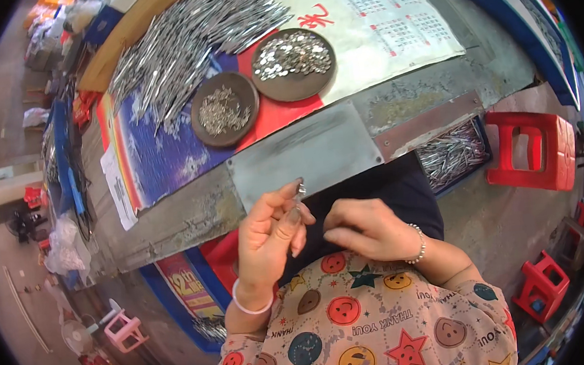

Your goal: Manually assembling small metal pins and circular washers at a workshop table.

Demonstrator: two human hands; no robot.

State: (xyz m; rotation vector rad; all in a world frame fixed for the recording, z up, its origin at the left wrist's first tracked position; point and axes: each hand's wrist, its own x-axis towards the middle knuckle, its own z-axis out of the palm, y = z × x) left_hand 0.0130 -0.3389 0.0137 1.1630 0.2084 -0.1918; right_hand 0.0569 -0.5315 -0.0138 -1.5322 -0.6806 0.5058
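Left hand [262, 243] pinches a small silvery metal piece [301, 189], shape indistinct; right hand [370, 231], at its three o'clock, curls inward, underside hidden: cannot tell whether loaded

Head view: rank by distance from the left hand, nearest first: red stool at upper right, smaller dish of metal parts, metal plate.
From the left hand:
1. Metal plate: at the bench edge, just ahead.
2. Smaller dish: beyond it, ahead-left.
3. Red stool: far right.
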